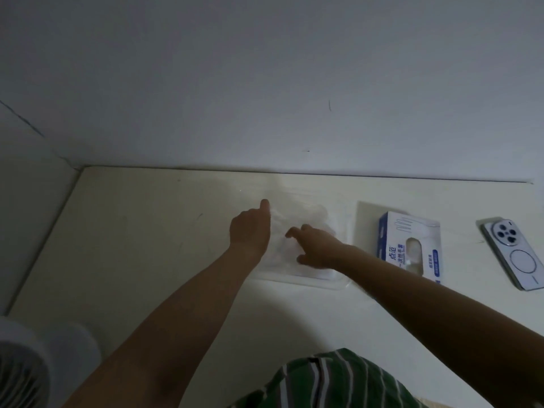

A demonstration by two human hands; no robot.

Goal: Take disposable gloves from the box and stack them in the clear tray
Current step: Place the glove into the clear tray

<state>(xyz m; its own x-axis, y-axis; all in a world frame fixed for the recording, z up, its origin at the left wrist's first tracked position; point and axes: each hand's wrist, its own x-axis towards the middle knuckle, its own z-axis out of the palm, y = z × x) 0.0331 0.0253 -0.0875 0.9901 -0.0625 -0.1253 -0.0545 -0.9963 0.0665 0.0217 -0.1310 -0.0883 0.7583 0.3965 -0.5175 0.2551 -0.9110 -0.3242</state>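
— Where do our gloves (306, 219) lie?
— In the clear tray (309, 282), a thin, crinkled, translucent heap under our right hand (316, 248). Its fingers (293, 231) are spread loose, tips touching the heap.
— And our left hand (250, 228)?
— At the heap's left edge, thumb out. We cannot tell whether it grips.

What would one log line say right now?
left hand: at gloves | right hand: resting on gloves | gloves: in clear tray | glove box: right of tray
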